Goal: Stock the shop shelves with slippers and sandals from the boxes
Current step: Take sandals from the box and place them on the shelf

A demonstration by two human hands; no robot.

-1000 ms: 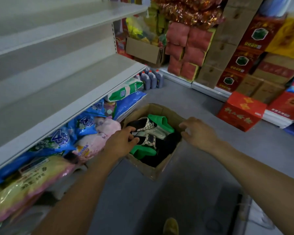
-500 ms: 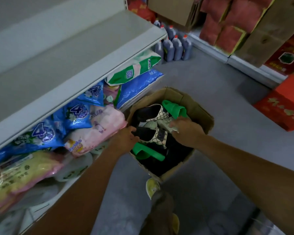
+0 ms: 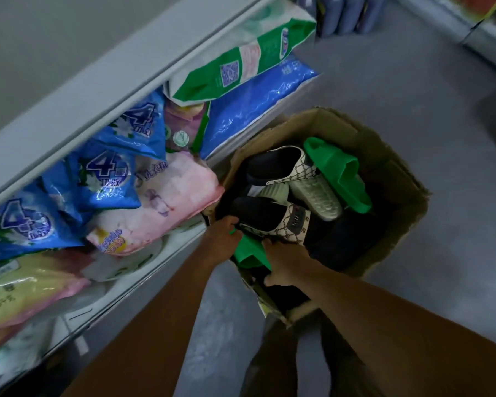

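Starting at nine o'clock, shiny blue detergent bags and a pink bag lie piled on the low shelf, leaning toward the cardboard box on the floor. If the box gets bumped or dragged, the pink bag could slide off the shelf edge.

At the middle, the left hand curls round the heel of the near patterned black slipper. Just to its right, the right hand presses on the green slipper underneath; whether its fingers grasp that slipper cannot be told.

Toward two o'clock, the other patterned slipper, a pale grey sole and a second green slipper lie jumbled in the box. Pulling one slipper up fast could drag the others out, or split a pair. The box wall nearest the person looks bent and torn, so a hard pull might tip it.
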